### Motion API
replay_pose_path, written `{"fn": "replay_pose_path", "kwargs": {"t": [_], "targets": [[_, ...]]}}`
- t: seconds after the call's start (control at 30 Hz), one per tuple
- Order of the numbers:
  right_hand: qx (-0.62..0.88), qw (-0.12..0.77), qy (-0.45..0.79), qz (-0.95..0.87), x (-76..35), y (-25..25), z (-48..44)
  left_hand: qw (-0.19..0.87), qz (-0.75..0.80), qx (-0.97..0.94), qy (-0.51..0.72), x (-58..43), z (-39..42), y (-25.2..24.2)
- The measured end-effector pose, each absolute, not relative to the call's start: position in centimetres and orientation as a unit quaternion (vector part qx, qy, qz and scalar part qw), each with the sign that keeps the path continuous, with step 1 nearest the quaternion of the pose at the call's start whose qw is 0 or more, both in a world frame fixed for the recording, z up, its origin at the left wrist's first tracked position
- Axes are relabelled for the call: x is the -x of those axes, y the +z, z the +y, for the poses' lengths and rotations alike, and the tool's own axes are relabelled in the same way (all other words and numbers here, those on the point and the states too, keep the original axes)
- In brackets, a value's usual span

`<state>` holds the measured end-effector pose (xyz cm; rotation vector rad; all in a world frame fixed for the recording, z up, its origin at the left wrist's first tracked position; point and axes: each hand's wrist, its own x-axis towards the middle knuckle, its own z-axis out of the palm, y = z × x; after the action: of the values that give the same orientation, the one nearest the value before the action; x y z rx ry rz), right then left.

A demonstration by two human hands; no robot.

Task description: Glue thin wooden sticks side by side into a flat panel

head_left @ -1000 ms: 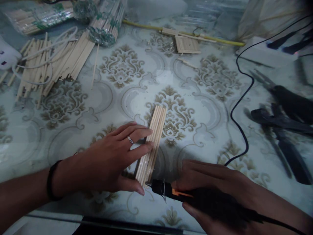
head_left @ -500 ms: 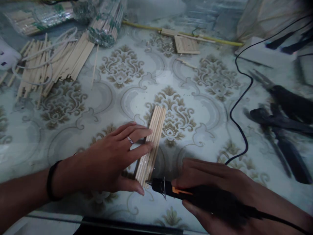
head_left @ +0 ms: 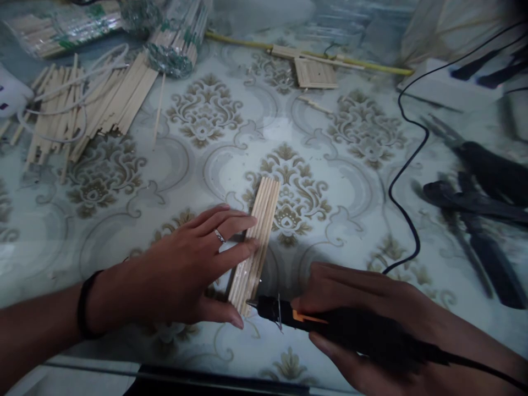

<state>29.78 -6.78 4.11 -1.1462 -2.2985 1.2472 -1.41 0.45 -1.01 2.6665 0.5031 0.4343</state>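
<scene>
A narrow panel of wooden sticks lies side by side on the patterned tabletop. Spread over its left edge, my left hand has fingertips resting on the sticks and its thumb beside the near end. This hand is open, with a ring and a black wristband. My right hand is closed around a black glue gun with an orange trigger. The metal nozzle points left, at the near end of the sticks; whether it touches them I cannot tell. Part of the glue gun's body is hidden by my fingers.
Loose sticks and a white cable lie at the left, near plastic-wrapped bundles. A small square stick panel sits at the back. Pliers and other dark tools lie right, beyond a black cord.
The glue gun and my right hand have shifted very slightly right, with the nozzle a touch higher. My left hand and the sticks stay put.
</scene>
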Motion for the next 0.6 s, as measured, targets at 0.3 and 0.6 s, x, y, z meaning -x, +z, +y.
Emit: {"fn": "replay_pose_path", "kwargs": {"t": [0.3, 0.6], "targets": [[0.409, 0.154, 0.434, -0.788, -29.75, 4.14, -6.61, 0.196, 0.176, -0.952, 0.158, 1.44, 0.59, -0.95], [0.415, 0.165, 0.402, -0.799, -29.79, 4.09, -6.33, 0.198, 0.173, -0.952, 0.159, 1.52, 0.51, -1.13]]}}
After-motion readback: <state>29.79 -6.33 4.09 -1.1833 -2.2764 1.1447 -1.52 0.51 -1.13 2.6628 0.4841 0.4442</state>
